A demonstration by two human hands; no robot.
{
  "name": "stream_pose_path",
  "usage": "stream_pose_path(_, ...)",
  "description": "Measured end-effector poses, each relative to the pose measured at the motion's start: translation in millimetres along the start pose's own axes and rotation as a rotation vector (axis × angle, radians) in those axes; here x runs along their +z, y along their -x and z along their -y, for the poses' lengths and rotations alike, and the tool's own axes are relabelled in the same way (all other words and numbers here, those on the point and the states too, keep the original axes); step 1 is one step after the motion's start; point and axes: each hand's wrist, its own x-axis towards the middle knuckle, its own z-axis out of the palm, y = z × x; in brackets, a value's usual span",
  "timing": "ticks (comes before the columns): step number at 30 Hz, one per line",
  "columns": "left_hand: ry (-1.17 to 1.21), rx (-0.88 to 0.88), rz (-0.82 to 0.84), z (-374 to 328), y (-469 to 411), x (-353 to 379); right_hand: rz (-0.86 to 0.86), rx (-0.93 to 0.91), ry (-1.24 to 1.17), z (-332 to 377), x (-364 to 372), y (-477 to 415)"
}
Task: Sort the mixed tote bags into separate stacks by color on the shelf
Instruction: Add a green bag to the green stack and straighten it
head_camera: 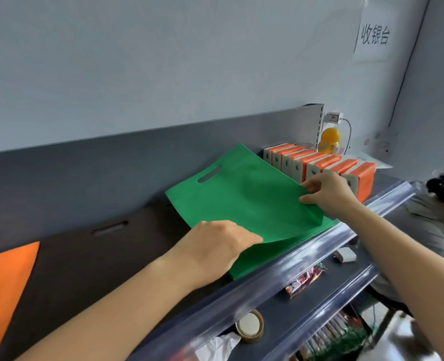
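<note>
An orange bag (6,290) is lying flat at the far left of the shelf (387,182), beginning what looks like the orange pile. Just to its right a dark bag (85,256) is lying flat too, its handle slot pointing toward the back wall, so each colour is getting its own patch of shelf.

Further right, the left hand (215,246) is reaching in palm down at the near edge of a green bag (241,199). Its fingertips are disappearing under that edge, so I cannot tell whether they are spread or gripping. They are probably steadying the bag or lifting its edge.

The green bag is hovering slightly curled over a green stack (275,256) that is already lying on the shelf, with its handle slot toward the wall like the dark bag's. It seems to be getting lined up on that stack.

The right hand (325,194) is pinching the bag's right corner between thumb and fingers, likely pulling the cloth taut so that it settles squarely.

Just beyond that hand, a row of orange boxes (320,162) is standing on edge, marking the right limit of the free space. A yellow bottle (329,140) is standing behind them.
</note>
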Motion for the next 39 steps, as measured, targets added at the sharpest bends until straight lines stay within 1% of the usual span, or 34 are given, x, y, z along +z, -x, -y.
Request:
stream_pose_path(3,0.054,-0.086,0.078,-6,-15,20,0.053,0.003,0.057,-18,6,-15)
stream_pose_path(6,0.064,-0.156,0.201,-12,-16,34,0.137,0.037,0.139,-29,15,-25)
stream_pose_path(10,0.059,-0.245,0.254,-16,-11,37,0.234,0.07,0.303,-29,17,-33)
stream_pose_path(16,0.072,-0.312,0.309,-17,-12,33,0.222,-0.012,0.592,-13,13,-33)
stream_pose_path(20,0.096,-0.376,0.31,-16,-12,34,0.217,-0.101,0.771,-6,15,-29)
stream_pose_path(24,0.106,-0.402,0.325,-19,-10,34,0.15,-0.18,0.882,2,16,-23)
stream_pose_path(27,0.06,-0.408,0.359,-23,-8,26,0.09,-0.25,0.804,17,21,-12)
stream_pose_path(29,0.027,-0.414,0.327,-28,0,14,0.11,-0.293,0.707,34,29,1)
stream_pose_path(32,-0.029,-0.444,0.273,-32,32,-10,0.168,-0.389,0.655,65,46,25)
stream_pose_path(36,-0.135,-0.541,0.23,-33,115,-53,0.257,-0.54,0.635,121,80,72)
stream_pose_path(39,-0.168,-0.698,0.206,-37,205,-94,0.296,-0.678,0.629,173,111,119)
